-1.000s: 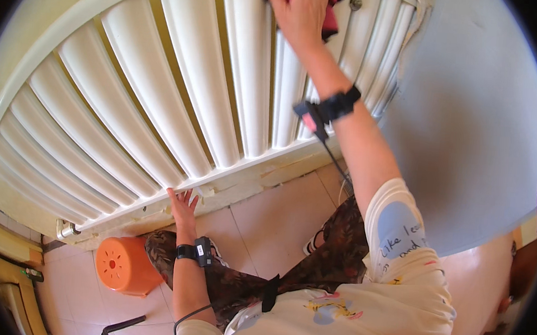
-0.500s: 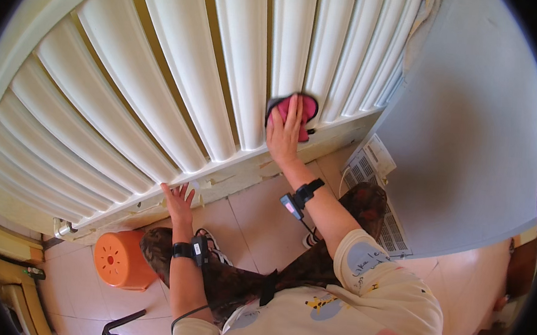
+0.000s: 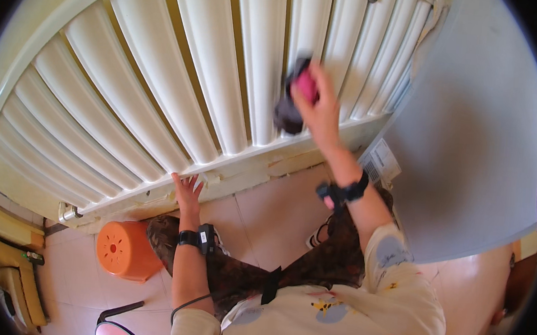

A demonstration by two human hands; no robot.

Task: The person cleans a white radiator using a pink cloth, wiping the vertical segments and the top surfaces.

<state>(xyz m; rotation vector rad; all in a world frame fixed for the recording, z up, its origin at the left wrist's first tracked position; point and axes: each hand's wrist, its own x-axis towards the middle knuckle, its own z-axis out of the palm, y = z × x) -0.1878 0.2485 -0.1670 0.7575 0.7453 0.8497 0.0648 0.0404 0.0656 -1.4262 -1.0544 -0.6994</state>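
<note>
A white radiator [image 3: 203,82] with wide upright columns fills the upper part of the head view. My right hand [image 3: 322,109] is closed on a pink cloth [image 3: 307,86] with a dark back and edge. The cloth is bunched and turned so that its dark side faces the columns; blur hides whether it touches them. At the radiator's lower rail, my left hand [image 3: 188,190] holds nothing. Its fingers are spread, with the fingertips at the rail.
A large grey panel [image 3: 476,138] stands close on the right. Below the radiator's left end is an orange plastic stool [image 3: 122,251]. A pink-topped item with a black frame [image 3: 117,332] lies low left. A valve [image 3: 69,211] sticks out at the radiator's lower left.
My right hand has moved up and turned the cloth, which lay flat against a column and now shows its dark side. My left hand stays at the lower rail. The view has shifted slightly.
</note>
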